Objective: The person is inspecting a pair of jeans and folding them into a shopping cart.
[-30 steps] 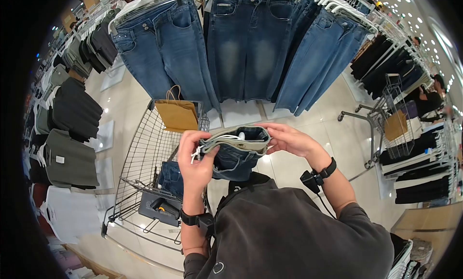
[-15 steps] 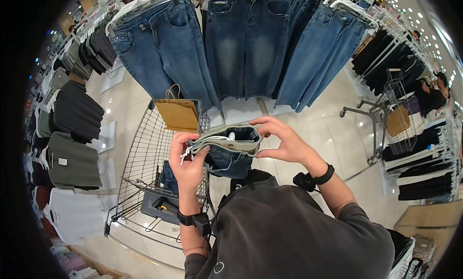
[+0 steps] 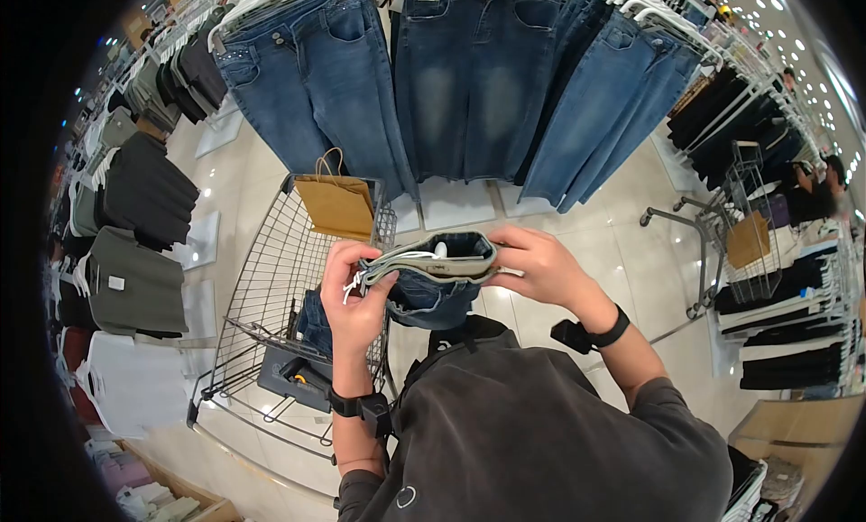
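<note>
A pair of blue jeans [image 3: 431, 307] is held up in front of my chest, its waistband gaping so the lining shows. My left hand [image 3: 354, 310] pinches the left end of the waistband, thumb in front and fingers behind. White cord ends [image 3: 354, 286] dangle beside that thumb. Inside the opening lies a white piece [image 3: 440, 249], perhaps part of a hanger. At the opposite end, my right hand [image 3: 539, 265] has its thumb and fingers closed on the waistband's edge. The lower part of the jeans is partly hidden by its own folds.
To the left stands a wire shopping cart [image 3: 262, 269] with a brown paper bag [image 3: 336, 206] and folded denim [image 3: 316, 319] inside. Jeans on hangers [image 3: 474, 89] fill the rack ahead. Shirts [image 3: 135, 287] hang at left; another cart [image 3: 749, 224] stands at right.
My right hand has gone from fingers spread beside the waistband to closed on its right end. My left hand keeps its hold. The view has shifted slightly.
</note>
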Action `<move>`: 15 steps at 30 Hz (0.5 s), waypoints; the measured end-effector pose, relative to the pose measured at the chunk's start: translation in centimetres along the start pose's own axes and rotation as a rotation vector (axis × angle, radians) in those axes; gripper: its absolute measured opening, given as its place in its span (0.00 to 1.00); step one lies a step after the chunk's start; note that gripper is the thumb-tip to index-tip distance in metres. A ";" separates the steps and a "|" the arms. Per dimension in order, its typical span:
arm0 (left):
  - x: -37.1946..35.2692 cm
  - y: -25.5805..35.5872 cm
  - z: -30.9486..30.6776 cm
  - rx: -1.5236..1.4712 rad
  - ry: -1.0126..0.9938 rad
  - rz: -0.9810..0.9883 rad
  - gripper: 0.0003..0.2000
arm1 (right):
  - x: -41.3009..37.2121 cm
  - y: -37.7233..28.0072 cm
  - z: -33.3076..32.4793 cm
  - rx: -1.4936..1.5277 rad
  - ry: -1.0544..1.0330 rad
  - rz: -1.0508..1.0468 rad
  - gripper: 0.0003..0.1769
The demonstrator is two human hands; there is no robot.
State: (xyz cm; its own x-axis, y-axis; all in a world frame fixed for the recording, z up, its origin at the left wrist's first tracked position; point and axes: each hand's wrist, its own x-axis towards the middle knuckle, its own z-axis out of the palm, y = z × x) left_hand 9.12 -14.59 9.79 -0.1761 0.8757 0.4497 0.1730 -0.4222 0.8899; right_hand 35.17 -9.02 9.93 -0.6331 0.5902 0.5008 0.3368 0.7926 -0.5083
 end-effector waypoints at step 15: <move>0.8 0.1 -1.1 0.251 -0.081 0.123 0.14 | 0.9 -1.0 -1.5 -0.166 -0.005 -0.182 0.29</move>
State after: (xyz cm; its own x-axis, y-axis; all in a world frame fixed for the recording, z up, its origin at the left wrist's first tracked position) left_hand 7.97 -14.16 10.36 -0.0626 0.8419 0.5361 0.4240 -0.4638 0.7779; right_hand 35.28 -9.03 11.93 -0.6971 0.4350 0.5699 0.3268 0.9003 -0.2875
